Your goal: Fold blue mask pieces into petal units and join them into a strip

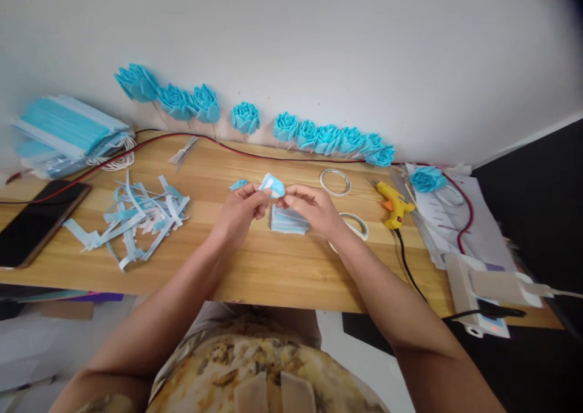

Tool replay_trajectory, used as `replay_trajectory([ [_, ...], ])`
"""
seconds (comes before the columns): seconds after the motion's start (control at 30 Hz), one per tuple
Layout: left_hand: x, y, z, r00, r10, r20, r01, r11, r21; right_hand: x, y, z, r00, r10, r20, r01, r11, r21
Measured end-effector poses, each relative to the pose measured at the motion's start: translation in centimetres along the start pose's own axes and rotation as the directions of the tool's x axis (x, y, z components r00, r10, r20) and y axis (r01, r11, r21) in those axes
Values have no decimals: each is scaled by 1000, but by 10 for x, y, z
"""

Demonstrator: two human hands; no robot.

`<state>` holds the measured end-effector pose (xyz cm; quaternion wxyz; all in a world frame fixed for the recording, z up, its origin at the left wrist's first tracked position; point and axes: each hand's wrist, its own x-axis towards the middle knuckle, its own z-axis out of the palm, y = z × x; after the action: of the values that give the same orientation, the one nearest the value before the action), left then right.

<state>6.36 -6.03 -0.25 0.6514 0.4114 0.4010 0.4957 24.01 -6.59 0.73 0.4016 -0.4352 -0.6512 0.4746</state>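
Both hands meet above the middle of the wooden table (273, 273). My left hand (240, 209) and my right hand (310, 208) pinch a small folded piece of blue mask fabric (272, 186) between their fingertips. Just under the right hand lies a small stack of cut blue fabric pieces (286, 223). Another little blue scrap (237, 184) rests beside the left hand's fingers.
Several blue fabric roses (328, 138) lean on the wall. A pile of cut strips (132, 215), a phone (36, 221) and stacked masks (68, 127) lie left. Tape rolls (335, 181), a yellow glue gun (395, 204), papers and a power strip (483, 291) sit right.
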Motion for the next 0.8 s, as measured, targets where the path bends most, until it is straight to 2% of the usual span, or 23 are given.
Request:
replay_trajectory([
  [0.23,0,0,1,1000,4,7,-4,1000,-25,2,5,5,994,-23,-107,21,1000,-20],
  [0.3,-2,1,1,994,75,-74,-76,997,-10,3,7,5,986,-27,-162,22,999,-31],
  [0.37,-5,2,1,960,229,-162,-216,972,93,4,9,5,978,-25,-209,16,999,-43],
  [0.43,-9,1,2,905,400,-145,-351,895,275,4,9,6,973,-32,-229,19,998,-58],
  [0.5,-12,-1,4,860,510,-29,-442,771,458,3,7,7,972,-54,-227,39,997,-71],
  [0.57,-14,-3,5,824,562,78,-491,639,592,2,5,8,972,-74,-222,56,995,-86],
  [0.63,-13,-4,5,793,597,120,-511,545,665,2,3,9,971,-89,-222,67,992,-104],
  [0.8,-11,-6,3,762,631,144,-512,452,730,0,0,12,959,-170,-225,124,971,-207],
])
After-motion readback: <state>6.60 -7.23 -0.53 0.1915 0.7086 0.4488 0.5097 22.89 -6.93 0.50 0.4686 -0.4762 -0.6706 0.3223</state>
